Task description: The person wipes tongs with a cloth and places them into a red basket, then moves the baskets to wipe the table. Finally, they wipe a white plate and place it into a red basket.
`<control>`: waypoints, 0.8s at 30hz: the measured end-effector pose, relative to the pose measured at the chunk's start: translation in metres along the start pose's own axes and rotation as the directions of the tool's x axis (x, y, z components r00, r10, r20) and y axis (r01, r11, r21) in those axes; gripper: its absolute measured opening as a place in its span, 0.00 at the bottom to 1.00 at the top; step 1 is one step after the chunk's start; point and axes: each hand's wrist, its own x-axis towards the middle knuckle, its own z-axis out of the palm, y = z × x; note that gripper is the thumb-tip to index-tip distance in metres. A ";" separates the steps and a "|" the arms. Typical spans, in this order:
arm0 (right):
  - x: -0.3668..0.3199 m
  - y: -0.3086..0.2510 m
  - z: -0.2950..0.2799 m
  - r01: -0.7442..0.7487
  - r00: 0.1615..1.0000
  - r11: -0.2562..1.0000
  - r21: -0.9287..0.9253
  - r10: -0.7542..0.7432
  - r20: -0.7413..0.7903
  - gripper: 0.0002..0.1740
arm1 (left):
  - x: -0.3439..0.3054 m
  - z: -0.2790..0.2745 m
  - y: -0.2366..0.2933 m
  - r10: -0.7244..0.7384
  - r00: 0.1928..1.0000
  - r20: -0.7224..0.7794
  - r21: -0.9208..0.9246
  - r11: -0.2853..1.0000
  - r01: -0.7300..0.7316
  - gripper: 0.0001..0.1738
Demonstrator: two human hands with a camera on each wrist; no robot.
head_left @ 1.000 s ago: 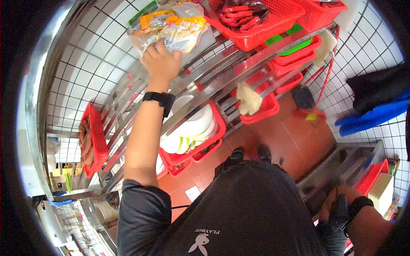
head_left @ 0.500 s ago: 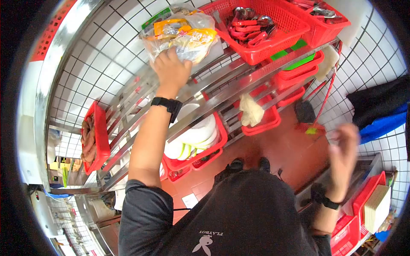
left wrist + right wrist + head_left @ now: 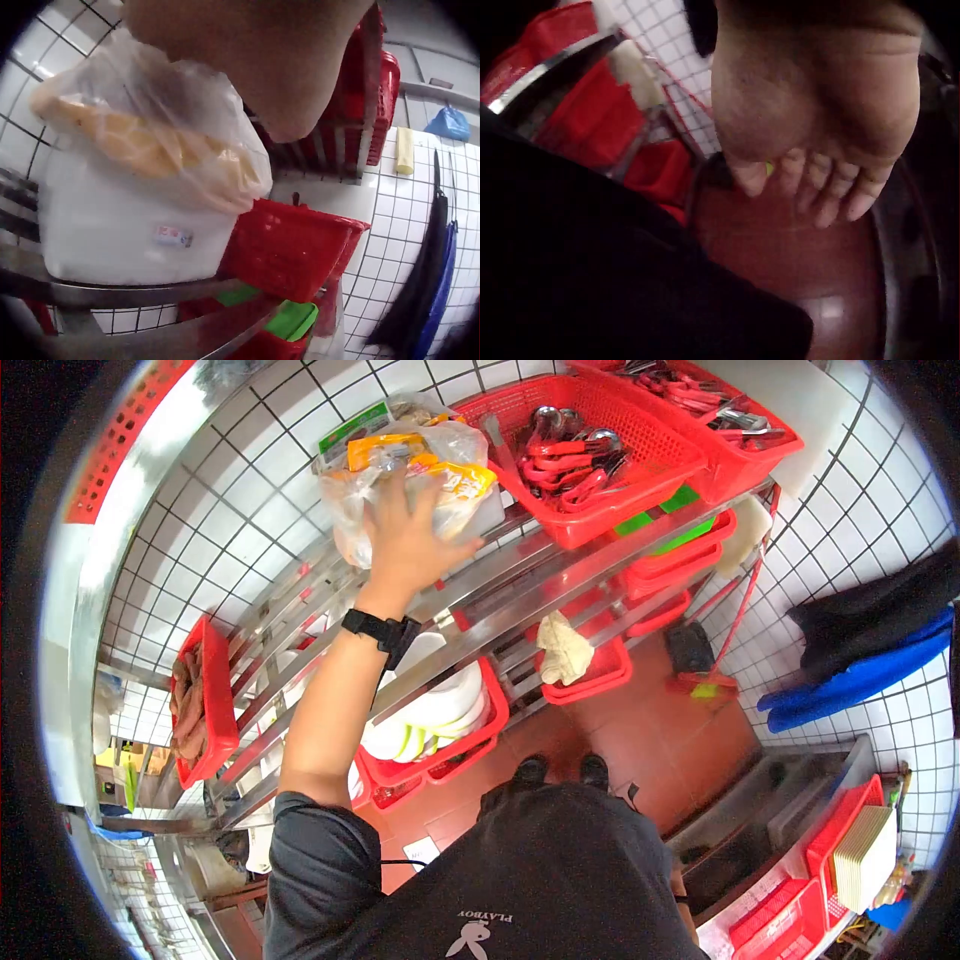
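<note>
My left hand (image 3: 410,545) reaches up to the shelf with its fingers spread, overlapping a clear plastic bag (image 3: 345,510) in the head view. Orange-yellow packets (image 3: 460,478) show through the plastic. In the left wrist view, the bag (image 3: 172,127) drapes over a white box (image 3: 112,225) with a small label, and the palm side of the hand (image 3: 255,60) fills the top. Low beside the dark shirt hangs my right hand (image 3: 817,97), fingers loosely bent and holding nothing; in the head view the body hides it.
Right of the bag, a red basket (image 3: 640,485) holds red-handled spoons. Below the metal rails (image 3: 520,600) stand white dishes (image 3: 440,710) in a red basket. A red tray of brownish pieces (image 3: 225,705) is at left. Dark and blue cloths (image 3: 860,675) hang at right.
The left hand's fingers have spread and lifted over the bag. My right hand rose into the head view half a second ago and has since dropped down beside the body.
</note>
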 end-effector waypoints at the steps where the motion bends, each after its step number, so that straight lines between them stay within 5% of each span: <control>1: -0.002 0.005 0.005 0.001 1.000 1.000 0.015 -0.001 -0.005 0.20 | 0.000 0.005 0.000 0.020 1.000 0.014 0.067 0.998 -0.021 0.46; 5: 0.008 0.001 0.012 0.084 0.996 0.994 0.075 -0.080 -0.047 0.20 | 0.007 0.021 -0.004 0.018 1.000 0.009 0.149 0.989 -0.019 0.45; 8: 0.030 -0.016 0.007 0.395 0.915 0.918 0.030 -0.391 -0.097 0.20 | 0.015 0.015 -0.014 0.053 0.996 0.076 0.095 0.994 -0.060 0.40; 9: 0.034 -0.032 0.008 0.349 0.932 0.934 0.074 -0.338 -0.132 0.19 | 0.019 0.011 -0.017 0.052 0.996 0.066 0.094 0.994 -0.058 0.40; 11: 0.021 -0.081 0.001 -0.107 0.964 0.915 0.390 0.191 -0.185 0.16 | 0.028 0.000 -0.025 0.010 0.999 0.048 0.136 0.991 -0.017 0.37; 16: 0.047 -0.060 -0.016 -0.074 0.974 0.948 0.310 0.136 -0.183 0.17 | 0.049 0.003 -0.046 -0.260 0.965 0.034 0.374 0.899 0.229 0.37; 18: 0.044 -0.057 -0.011 -0.010 0.979 0.859 0.512 0.113 -0.171 0.16 | 0.052 0.014 -0.052 -0.221 0.974 0.047 0.371 0.909 0.189 0.40; 20: 0.035 -0.055 -0.009 -0.126 0.978 0.935 0.331 0.173 -0.115 0.15 | 0.055 0.018 -0.055 -0.236 0.967 0.096 0.369 0.911 0.186 0.42; 24: 0.042 -0.032 0.007 -0.040 0.997 0.970 0.241 0.053 -0.048 0.17 | 0.057 0.017 -0.055 -0.300 0.938 0.173 0.386 0.897 0.215 0.44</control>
